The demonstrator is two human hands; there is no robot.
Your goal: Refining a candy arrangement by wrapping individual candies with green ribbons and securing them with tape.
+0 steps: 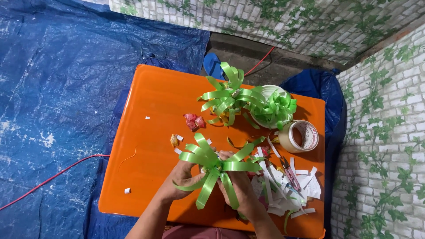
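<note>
- Green ribbon bow point(214, 166): a cluster of glossy light-green ribbon loops gathered at one centre, held above the near half of the orange surface point(146, 132), between its middle and its near edge
- Left hand point(182, 177): fingers closed around the left underside of the green ribbon bow, thumb lying against the lower loops
- Right hand point(239, 186): fingers clenched on the centre and right side of the same bow; two ribbon tails hang down in front of this hand
- Finished bows: a second green bow point(223, 99) lies near the far edge of the surface, touching a third green bow point(279, 108) that sits in a white bowl point(265, 90) toward the far right corner
- Tape roll point(300, 136): beige adhesive tape roll lying on its side close to the right edge, just beside the white bowl
- Scissors point(290, 172): pink-handled, resting on a heap of white paper strips point(287, 190) near the right near corner, just right of the right hand
- Wrapped sweets: a red wrapper point(194, 121) lies around the middle of the surface; a small orange-yellow wrapper point(174, 140) lies just beyond the left hand
- Small white scraps point(127, 190) are scattered over the left half of the surface
- Surroundings: blue tarpaulin point(53, 110) covers the floor to the left, crossed by a red cable point(53, 177)
</note>
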